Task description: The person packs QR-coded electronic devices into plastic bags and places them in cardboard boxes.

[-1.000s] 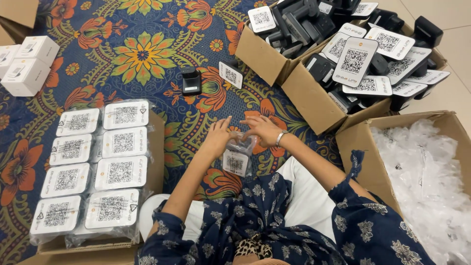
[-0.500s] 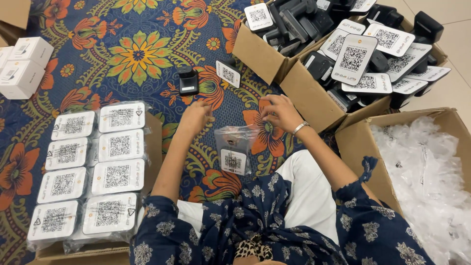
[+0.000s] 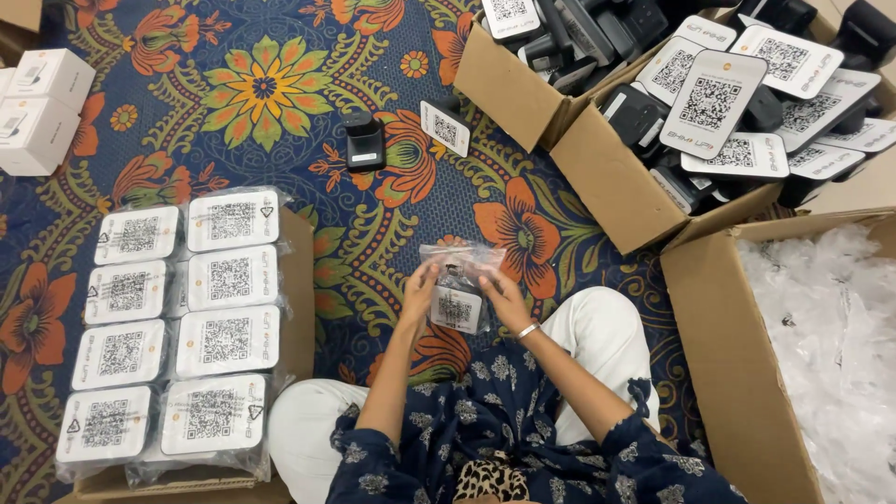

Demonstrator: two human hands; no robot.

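Observation:
I sit cross-legged on a patterned carpet. Both my hands hold a small device with a white square-code face (image 3: 455, 308), which sits inside a clear plastic bag (image 3: 462, 258). My left hand (image 3: 419, 291) grips the bag's left side and my right hand (image 3: 504, 297) grips its right side; a bracelet is on that wrist. The bag's open top stands above my fingers.
A cardboard box (image 3: 297, 280) at left holds several bagged code devices. Two boxes (image 3: 607, 177) at upper right hold unbagged ones. A box (image 3: 719, 355) at right holds clear bags. A black device (image 3: 363, 142) and a code card (image 3: 444, 128) lie on the carpet; white cartons (image 3: 42, 107) stand far left.
My hands have come back toward my lap from a reach up the carpet. The bagged device is lower and closer to me, gripped on both sides.

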